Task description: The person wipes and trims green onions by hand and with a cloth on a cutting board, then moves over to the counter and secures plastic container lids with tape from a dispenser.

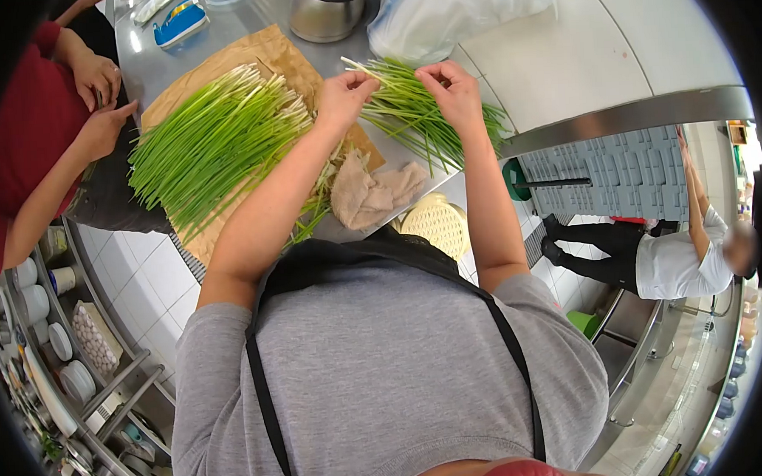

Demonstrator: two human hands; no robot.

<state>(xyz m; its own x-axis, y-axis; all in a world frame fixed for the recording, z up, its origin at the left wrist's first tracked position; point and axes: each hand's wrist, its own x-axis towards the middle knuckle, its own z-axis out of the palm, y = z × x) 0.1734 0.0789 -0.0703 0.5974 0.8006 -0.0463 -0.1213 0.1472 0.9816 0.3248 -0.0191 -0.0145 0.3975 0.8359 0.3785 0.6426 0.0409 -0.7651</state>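
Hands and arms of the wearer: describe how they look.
Both the left hand and right hand are bare: no gloves, and no ring or watch shows. The forearms are uncovered too. Short, plain grey sleeves cover the upper arms. No cables show on either arm.

Stalks (211, 147) partly behind left forearm (279, 191)

A steel counter (252, 16) carries brown paper (272, 45) toward its left edge, green stalks (423, 121) by the right and a crumpled cloth (369, 196) at the near edge. A metal jug (325, 17) and plastic bag (465, 15) sit farther back.
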